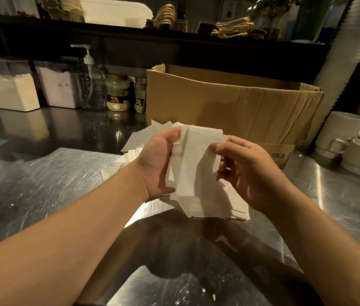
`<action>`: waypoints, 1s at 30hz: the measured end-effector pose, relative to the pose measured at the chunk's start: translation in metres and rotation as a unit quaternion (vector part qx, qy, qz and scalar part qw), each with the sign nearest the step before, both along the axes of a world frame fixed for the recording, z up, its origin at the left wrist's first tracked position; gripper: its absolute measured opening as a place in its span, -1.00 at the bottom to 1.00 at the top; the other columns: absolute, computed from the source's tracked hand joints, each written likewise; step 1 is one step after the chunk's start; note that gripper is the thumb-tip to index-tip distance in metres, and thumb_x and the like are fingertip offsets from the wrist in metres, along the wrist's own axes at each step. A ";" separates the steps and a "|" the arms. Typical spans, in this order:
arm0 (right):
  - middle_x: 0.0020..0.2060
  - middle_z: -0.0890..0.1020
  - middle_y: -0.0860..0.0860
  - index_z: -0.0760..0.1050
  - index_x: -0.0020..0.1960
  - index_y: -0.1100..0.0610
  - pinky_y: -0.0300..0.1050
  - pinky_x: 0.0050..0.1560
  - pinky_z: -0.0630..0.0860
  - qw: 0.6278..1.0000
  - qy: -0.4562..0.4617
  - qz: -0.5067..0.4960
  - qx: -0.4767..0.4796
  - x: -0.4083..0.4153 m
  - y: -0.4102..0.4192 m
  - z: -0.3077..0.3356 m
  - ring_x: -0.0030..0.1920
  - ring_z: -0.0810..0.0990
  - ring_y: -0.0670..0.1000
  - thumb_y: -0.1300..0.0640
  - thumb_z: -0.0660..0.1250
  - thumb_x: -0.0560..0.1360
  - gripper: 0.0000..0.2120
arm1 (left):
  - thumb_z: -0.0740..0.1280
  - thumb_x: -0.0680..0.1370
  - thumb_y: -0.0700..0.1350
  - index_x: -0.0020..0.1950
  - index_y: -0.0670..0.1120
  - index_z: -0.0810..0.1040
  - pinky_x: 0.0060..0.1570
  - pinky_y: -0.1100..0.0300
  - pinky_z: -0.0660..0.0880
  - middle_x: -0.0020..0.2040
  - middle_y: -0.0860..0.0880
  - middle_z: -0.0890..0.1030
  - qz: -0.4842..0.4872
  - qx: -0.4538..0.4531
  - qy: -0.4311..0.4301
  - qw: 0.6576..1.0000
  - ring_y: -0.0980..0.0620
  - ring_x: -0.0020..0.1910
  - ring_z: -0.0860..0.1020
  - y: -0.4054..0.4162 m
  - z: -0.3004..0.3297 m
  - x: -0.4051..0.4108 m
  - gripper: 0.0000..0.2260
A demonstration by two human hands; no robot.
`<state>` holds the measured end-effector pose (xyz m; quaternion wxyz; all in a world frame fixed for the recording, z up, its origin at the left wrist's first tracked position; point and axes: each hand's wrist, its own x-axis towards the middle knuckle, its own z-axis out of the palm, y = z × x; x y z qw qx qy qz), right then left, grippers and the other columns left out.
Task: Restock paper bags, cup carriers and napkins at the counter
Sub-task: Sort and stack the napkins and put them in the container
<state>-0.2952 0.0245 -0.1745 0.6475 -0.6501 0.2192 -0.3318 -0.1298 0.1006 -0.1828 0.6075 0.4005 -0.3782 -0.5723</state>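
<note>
A stack of white paper napkins [193, 160] is held upright above the steel counter [42, 184], between both hands. My left hand [157, 164] grips its left side, fingers curled behind it. My right hand [247, 171] pinches the right edge with the thumb on the front. More white napkins [214, 206] lie loose on the counter under and behind my hands. Paper bags with twine handles [233, 29] sit on the dark shelf at the back.
An open cardboard box [230, 107] stands right behind the napkins. White cups [347, 140] are stacked at the right. Two powder tubs [13, 93], a pump bottle [91, 85] and jars [117, 93] line the back left. A tall white cup stack [340, 47] leans at the right.
</note>
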 end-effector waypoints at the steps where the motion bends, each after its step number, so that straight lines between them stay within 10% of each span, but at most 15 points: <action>1: -0.07 0.53 0.17 0.61 0.04 0.32 -0.11 -0.28 0.50 1.000 0.010 -0.014 0.016 0.000 0.001 0.000 -0.19 0.43 0.15 0.19 0.44 0.48 -0.77 | 0.18 0.49 0.23 -0.03 0.04 0.76 -0.13 0.05 0.63 -0.09 -0.06 0.70 0.000 0.002 -0.003 1.000 -0.02 -0.17 0.67 0.000 0.000 -0.002 -0.57; 10: -0.19 0.68 0.01 0.58 0.11 0.11 -0.20 -0.36 0.52 0.994 0.043 -0.099 -0.019 0.009 0.005 -0.006 -0.39 0.56 -0.04 0.09 0.42 0.57 -0.84 | 0.18 0.46 0.42 0.36 -0.03 0.52 0.12 -0.15 0.61 0.14 -0.19 0.63 -0.021 0.013 -0.001 1.000 -0.21 0.14 0.64 0.002 -0.002 -0.005 -0.33; 15: 0.32 0.39 -0.11 0.22 0.48 -0.21 -0.43 0.02 0.50 0.932 0.103 -0.093 -0.336 0.004 0.002 -0.012 0.22 0.46 -0.23 -0.26 0.47 0.42 -0.27 | 0.39 0.45 0.08 0.21 -0.11 0.57 0.03 0.00 0.56 -0.01 -0.15 0.60 -0.059 0.054 0.049 0.996 -0.11 -0.04 0.59 0.003 0.000 -0.006 -0.59; 20: 0.47 0.08 -0.41 -0.15 0.52 -0.49 0.25 0.26 0.56 0.882 0.192 0.032 -0.428 -0.001 0.004 -0.014 0.52 0.21 0.07 -0.38 0.58 0.16 0.18 | 0.34 0.39 -0.02 0.00 -0.06 0.63 -0.07 0.04 0.55 -0.24 -0.10 0.65 -0.047 0.036 0.024 0.998 -0.07 -0.23 0.66 0.004 0.000 -0.008 -0.76; 30: 0.49 0.06 -0.40 -0.17 0.50 -0.52 0.27 0.34 0.50 0.865 0.217 0.013 -0.453 0.002 0.003 -0.014 0.52 0.17 0.02 -0.27 0.61 0.21 0.17 | 0.36 0.36 -0.01 0.14 0.00 0.51 -0.16 0.03 0.60 -0.23 -0.09 0.64 -0.030 0.027 0.015 0.999 -0.10 -0.15 0.63 0.001 -0.003 -0.008 -0.65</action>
